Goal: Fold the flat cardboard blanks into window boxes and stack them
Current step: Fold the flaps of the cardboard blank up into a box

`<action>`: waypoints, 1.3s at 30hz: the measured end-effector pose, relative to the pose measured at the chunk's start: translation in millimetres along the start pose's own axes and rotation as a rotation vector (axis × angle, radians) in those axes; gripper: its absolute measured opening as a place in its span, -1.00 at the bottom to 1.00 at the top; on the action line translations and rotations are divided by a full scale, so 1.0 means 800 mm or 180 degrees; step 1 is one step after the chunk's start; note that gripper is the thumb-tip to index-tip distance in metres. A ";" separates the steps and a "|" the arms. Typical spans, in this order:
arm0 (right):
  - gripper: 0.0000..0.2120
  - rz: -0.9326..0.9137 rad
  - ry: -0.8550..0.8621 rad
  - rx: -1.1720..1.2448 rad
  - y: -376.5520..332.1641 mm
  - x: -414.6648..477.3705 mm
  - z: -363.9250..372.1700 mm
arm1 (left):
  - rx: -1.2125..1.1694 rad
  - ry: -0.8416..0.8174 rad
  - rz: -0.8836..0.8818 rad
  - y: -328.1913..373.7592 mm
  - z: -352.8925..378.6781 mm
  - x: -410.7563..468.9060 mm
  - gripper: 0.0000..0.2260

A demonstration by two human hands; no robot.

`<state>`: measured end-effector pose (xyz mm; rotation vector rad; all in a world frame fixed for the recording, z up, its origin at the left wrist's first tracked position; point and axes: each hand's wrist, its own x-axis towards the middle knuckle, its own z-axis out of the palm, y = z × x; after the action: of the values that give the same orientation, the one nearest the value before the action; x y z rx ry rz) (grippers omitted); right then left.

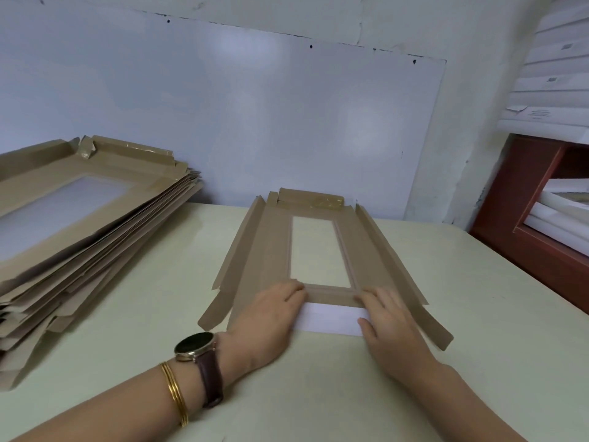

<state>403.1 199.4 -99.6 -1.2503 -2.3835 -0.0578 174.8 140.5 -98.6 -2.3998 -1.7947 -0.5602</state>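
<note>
A brown cardboard blank (271, 250) with a rectangular window lies flat on the pale table (478, 298) in front of me. Its long side flaps are tilted slightly up. A white strip (331, 317) shows at its near end. My left hand (267, 317) rests palm down on the blank's near left corner. My right hand (389, 323) presses the near right corner. The fingertips of both hands lie on the near fold line, just below the window. A tall stack of flat blanks (79, 224) sits at the left.
A white board (255, 122) leans against the wall behind the table. To the right stands a red-brown shelf (529, 199) holding white paper piles. My left wrist wears a watch and thin gold bangles.
</note>
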 end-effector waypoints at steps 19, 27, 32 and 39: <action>-0.10 0.0061 -0.1745 0.0117 -0.011 -0.008 0.007 | 0.0128 -0.1373 -0.0694 0.010 0.012 -0.004 -0.29; -0.14 0.0297 -0.1782 -0.0115 0.019 -0.018 -0.013 | 0.0194 -0.1392 -0.0901 -0.017 -0.004 -0.021 -0.24; -0.14 0.0329 -0.1744 -0.0008 0.026 -0.019 -0.012 | 0.0233 -0.1357 -0.0880 -0.027 -0.009 -0.029 -0.26; -0.32 0.0204 -0.1307 0.0324 0.036 -0.019 -0.010 | 0.0273 -0.1126 -0.0881 -0.023 -0.010 -0.024 -0.24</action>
<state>436.4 202.6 -103.3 -1.3965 -2.6415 0.3695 151.2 125.8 -100.2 -2.3215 -2.2603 -0.0725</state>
